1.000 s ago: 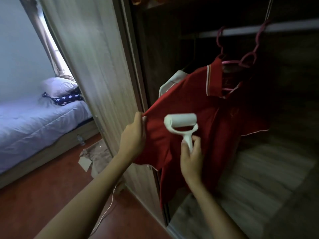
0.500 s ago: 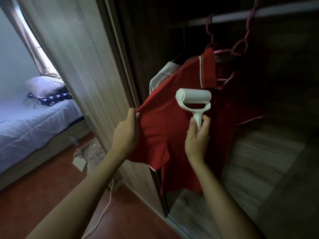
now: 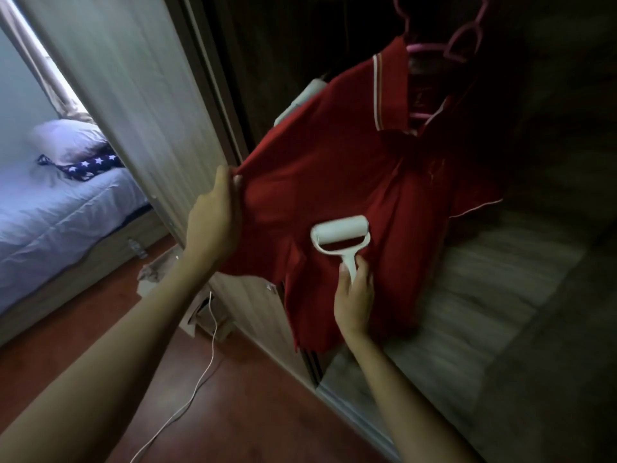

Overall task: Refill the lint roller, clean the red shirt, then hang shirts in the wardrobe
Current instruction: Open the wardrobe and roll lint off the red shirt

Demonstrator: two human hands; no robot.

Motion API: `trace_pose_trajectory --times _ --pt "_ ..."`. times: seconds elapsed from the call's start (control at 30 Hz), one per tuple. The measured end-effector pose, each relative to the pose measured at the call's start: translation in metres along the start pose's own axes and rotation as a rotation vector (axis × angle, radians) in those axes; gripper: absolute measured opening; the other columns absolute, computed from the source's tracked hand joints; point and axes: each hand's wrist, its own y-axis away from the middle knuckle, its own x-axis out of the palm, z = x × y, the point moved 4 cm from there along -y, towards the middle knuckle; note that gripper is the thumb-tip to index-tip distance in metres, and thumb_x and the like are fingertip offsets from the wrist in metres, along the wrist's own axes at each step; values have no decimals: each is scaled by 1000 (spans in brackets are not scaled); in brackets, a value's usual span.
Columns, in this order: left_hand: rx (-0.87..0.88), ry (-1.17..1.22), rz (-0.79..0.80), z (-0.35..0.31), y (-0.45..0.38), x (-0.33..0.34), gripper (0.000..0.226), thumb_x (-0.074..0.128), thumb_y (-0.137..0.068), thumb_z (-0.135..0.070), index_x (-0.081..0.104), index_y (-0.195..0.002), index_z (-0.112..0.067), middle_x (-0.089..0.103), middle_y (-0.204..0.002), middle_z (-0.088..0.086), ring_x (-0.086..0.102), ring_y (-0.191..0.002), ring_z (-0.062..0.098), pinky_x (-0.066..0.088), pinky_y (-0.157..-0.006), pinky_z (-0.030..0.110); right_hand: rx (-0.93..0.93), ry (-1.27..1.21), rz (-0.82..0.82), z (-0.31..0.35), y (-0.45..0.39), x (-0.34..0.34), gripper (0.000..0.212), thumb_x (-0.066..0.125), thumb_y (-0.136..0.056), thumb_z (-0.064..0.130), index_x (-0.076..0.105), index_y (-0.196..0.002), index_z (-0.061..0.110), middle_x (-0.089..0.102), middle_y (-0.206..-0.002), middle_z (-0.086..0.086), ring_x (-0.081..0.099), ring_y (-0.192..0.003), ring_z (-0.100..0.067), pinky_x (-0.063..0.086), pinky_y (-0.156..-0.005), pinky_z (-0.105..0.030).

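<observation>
Since half a second ago I've brought the lint roller (image 3: 340, 232) down from the chest to the lower front of the red shirt (image 3: 337, 175), which hangs on a pink hanger (image 3: 430, 48) in the wardrobe (image 3: 551, 128). My right hand (image 3: 354, 294) grips its handle; my left hand (image 3: 213, 225) pinches the sleeve taut. The sliding door (image 3: 140, 95) blocks part of the bed (image 3: 63, 208); a white cable (image 3: 187, 396) trails across the floor (image 3: 233, 412).
</observation>
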Motion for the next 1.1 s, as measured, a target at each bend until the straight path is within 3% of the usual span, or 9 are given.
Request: trace_pose_trajectory --times 0.07,0.2,0.3,0.5,0.73,0.8,0.9,1.0,1.1 --pt "-29 -10 -21 1 -2 -1 32 28 -102 -35 42 -107 -7 62 -81 23 60 -73 42 47 -65 49 13 -5 11 -6 4 8 33 50 -99 25 53 -129 11 57 -112 4 52 -97 -7 36 -83 -12" --pt "-19 -19 -23 0 -1 -2 31 29 -103 -33 42 -106 -5 58 -77 17 59 -72 41 42 -62 43 96 157 205 -63 41 28 35 48 -99 33 53 -130 17 59 -118 -9 58 -106 -25 47 -87 -35" --pt "9 -24 -21 0 3 -2 30 30 -103 -31 42 -104 -4 56 -75 15 58 -70 39 43 -61 45 180 295 290 -91 60 27 33 49 -98 35 55 -127 20 58 -117 -9 59 -104 -28 45 -79 -35" --pt "32 -1 -47 -3 7 0 32 30 -104 -29 45 -105 -1 51 -73 7 49 -63 27 32 -59 33 72 173 173 -63 43 27 31 54 -97 26 56 -123 8 60 -114 -10 57 -102 -21 37 -82 -22" --pt "44 24 -44 -1 7 -5 32 30 -104 -30 44 -105 -2 52 -71 8 50 -60 27 30 -57 32 190 308 478 -93 55 36 27 57 -95 25 58 -118 11 58 -114 -13 60 -101 -29 36 -75 -24" --pt "52 28 -44 -1 5 -7 30 31 -104 -28 45 -106 -1 52 -71 7 49 -60 26 29 -57 31 144 280 427 -85 56 23 24 62 -91 24 61 -112 14 61 -106 -9 62 -93 -27 39 -71 -25" --pt "108 41 -46 1 4 -5 25 34 -103 -26 45 -108 -3 53 -72 8 55 -61 30 35 -56 34 -24 181 165 -50 44 -8 25 62 -84 25 65 -106 12 63 -95 -4 61 -84 -18 38 -71 -18" --pt "190 59 -51 2 2 -2 30 37 -98 -41 41 -117 -18 64 -84 14 64 -68 35 52 -60 43 -190 31 -134 0 10 -41 29 61 -88 17 63 -111 0 59 -101 -4 51 -92 -4 33 -83 -5" --pt "326 -68 16 1 4 4 53 39 -90 -61 37 -129 -25 70 -93 16 69 -71 35 57 -63 46 -209 -42 -288 39 -44 -60 30 61 -93 13 58 -118 -3 58 -107 -5 51 -98 -5 31 -86 -2"
